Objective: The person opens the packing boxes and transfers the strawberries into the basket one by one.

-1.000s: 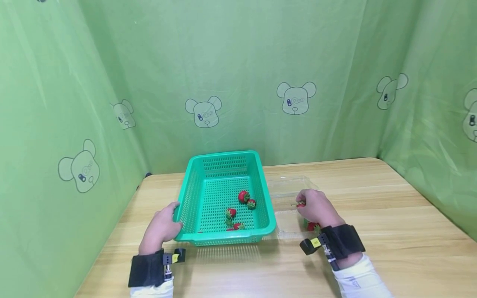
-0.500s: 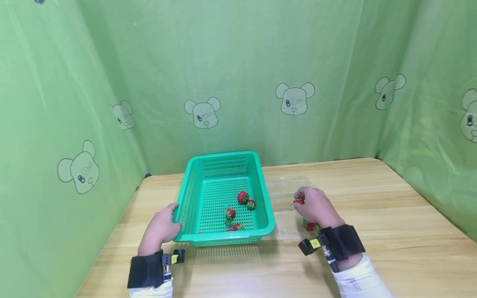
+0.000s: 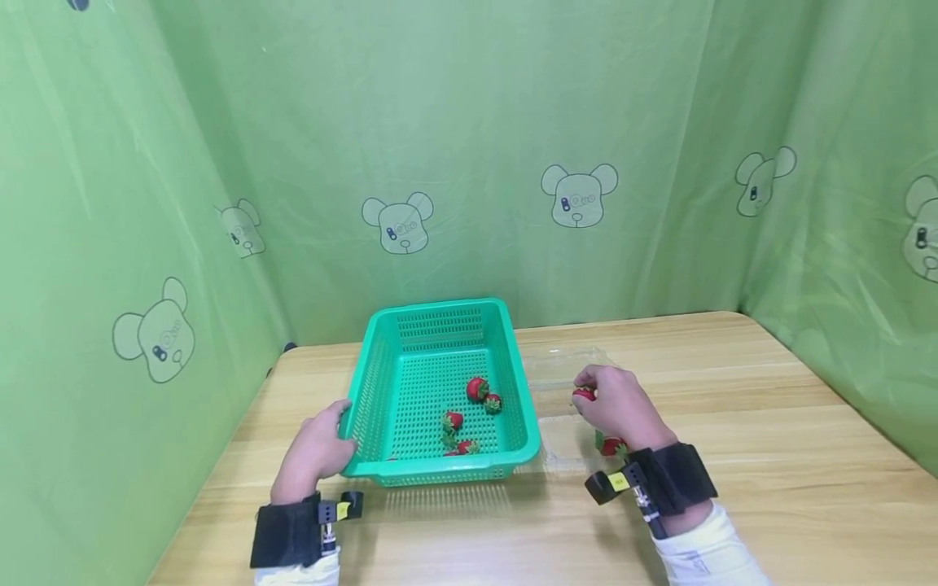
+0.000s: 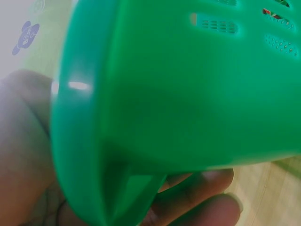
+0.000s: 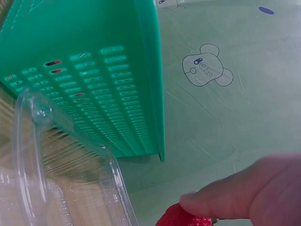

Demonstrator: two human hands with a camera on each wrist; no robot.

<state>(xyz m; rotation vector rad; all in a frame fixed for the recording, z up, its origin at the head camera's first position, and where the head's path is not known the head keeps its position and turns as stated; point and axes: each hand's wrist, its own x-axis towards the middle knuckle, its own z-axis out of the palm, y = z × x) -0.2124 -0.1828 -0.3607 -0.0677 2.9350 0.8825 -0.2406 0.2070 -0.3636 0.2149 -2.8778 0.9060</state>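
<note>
Left hand (image 3: 315, 443) grips the near-left corner of the green basket (image 3: 447, 465), fingers hooked under the rim, presumably to keep it from shifting. Right hand (image 3: 621, 403) has its fingers pinching a strawberry (image 3: 584, 393), which in the head view sits over the clear container (image 5: 34, 160) beside the basket; a light hold probably suits soft fruit. Held berry bright red, seed-speckled, a little green showing, the rest hidden by the hand.

Site appears to be a makeshift recording booth; wider premises cannot be determined. Green curtain (image 3: 476, 106), printed with bear heads (image 3: 579, 197), hangs around three sides of a wood-grain counter (image 3: 762, 415); small cameras (image 3: 600, 487) sit on black wrist straps (image 3: 282, 533).
</note>
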